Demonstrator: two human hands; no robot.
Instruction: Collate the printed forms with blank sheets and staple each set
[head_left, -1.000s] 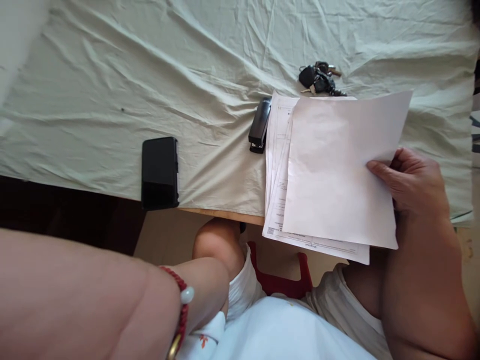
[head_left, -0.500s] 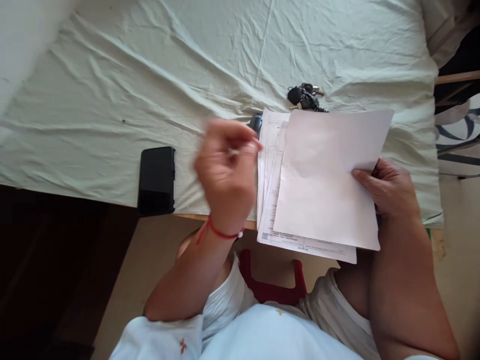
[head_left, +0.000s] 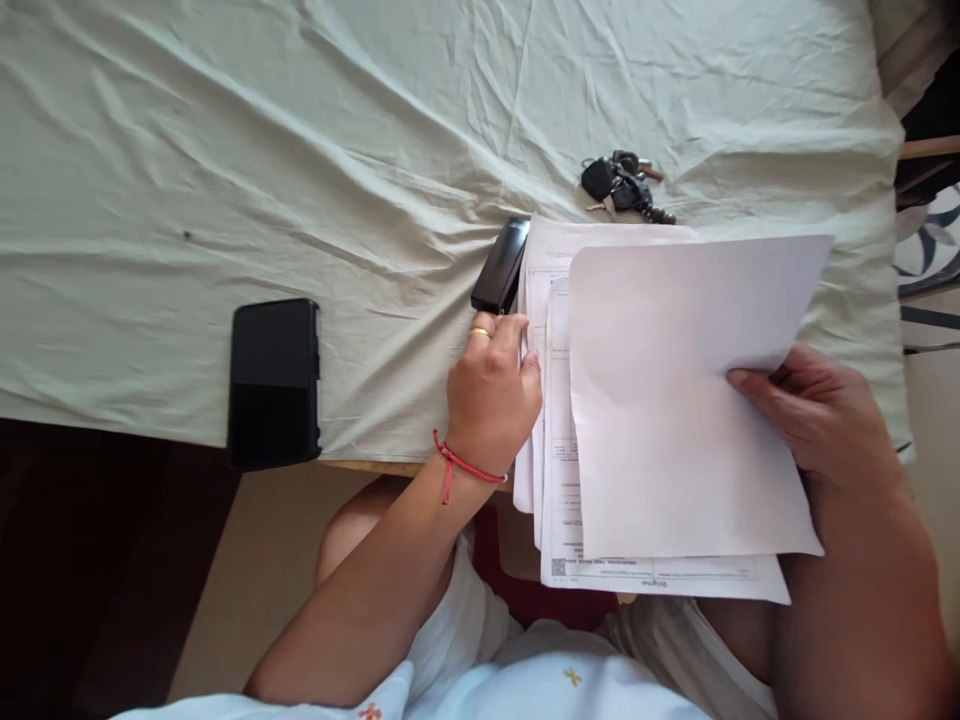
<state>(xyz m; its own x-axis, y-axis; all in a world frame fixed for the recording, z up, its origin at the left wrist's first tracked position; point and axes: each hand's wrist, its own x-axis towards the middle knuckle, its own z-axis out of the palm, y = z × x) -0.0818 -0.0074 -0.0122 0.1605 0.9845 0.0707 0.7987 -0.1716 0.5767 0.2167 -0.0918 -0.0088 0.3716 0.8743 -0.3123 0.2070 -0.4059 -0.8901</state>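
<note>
Now, table (head_left: 225, 150) under a wrinkled pale green cloth fills the far and left of the view; near edge bare wood just under the left wrist. No containers anywhere on it, nothing holds anything.

Paper stack (head_left: 555, 440) sits right of centre, hanging over the near table edge toward the lap. Printed forms, fanned a little. Top sheet (head_left: 675, 400) blank, lifted and tilted off the stack.

Right hand (head_left: 825, 420) pinches that top sheet at its right edge, thumb on top, fingers curled beneath.

Left hand (head_left: 491, 395): a second ago it was down at the lap, half a second ago blurred in mid-air over the table, now it has landed on the left edge of the stack. Fingers bent, tips on the paper edges; gripping sheets or only pressing them, cannot tell. Reads as both hands now working the papers, left steadying or separating while right lifts. Gold ring, red cord at wrist.

Phone (head_left: 274, 380) lies dark, face up, left, at the near edge, well apart from the hands.

Stapler (head_left: 501, 265), black, just far of the left fingers, touching the stack's left side.

Keys (head_left: 619, 185) sit far of the stack, near it.
</note>
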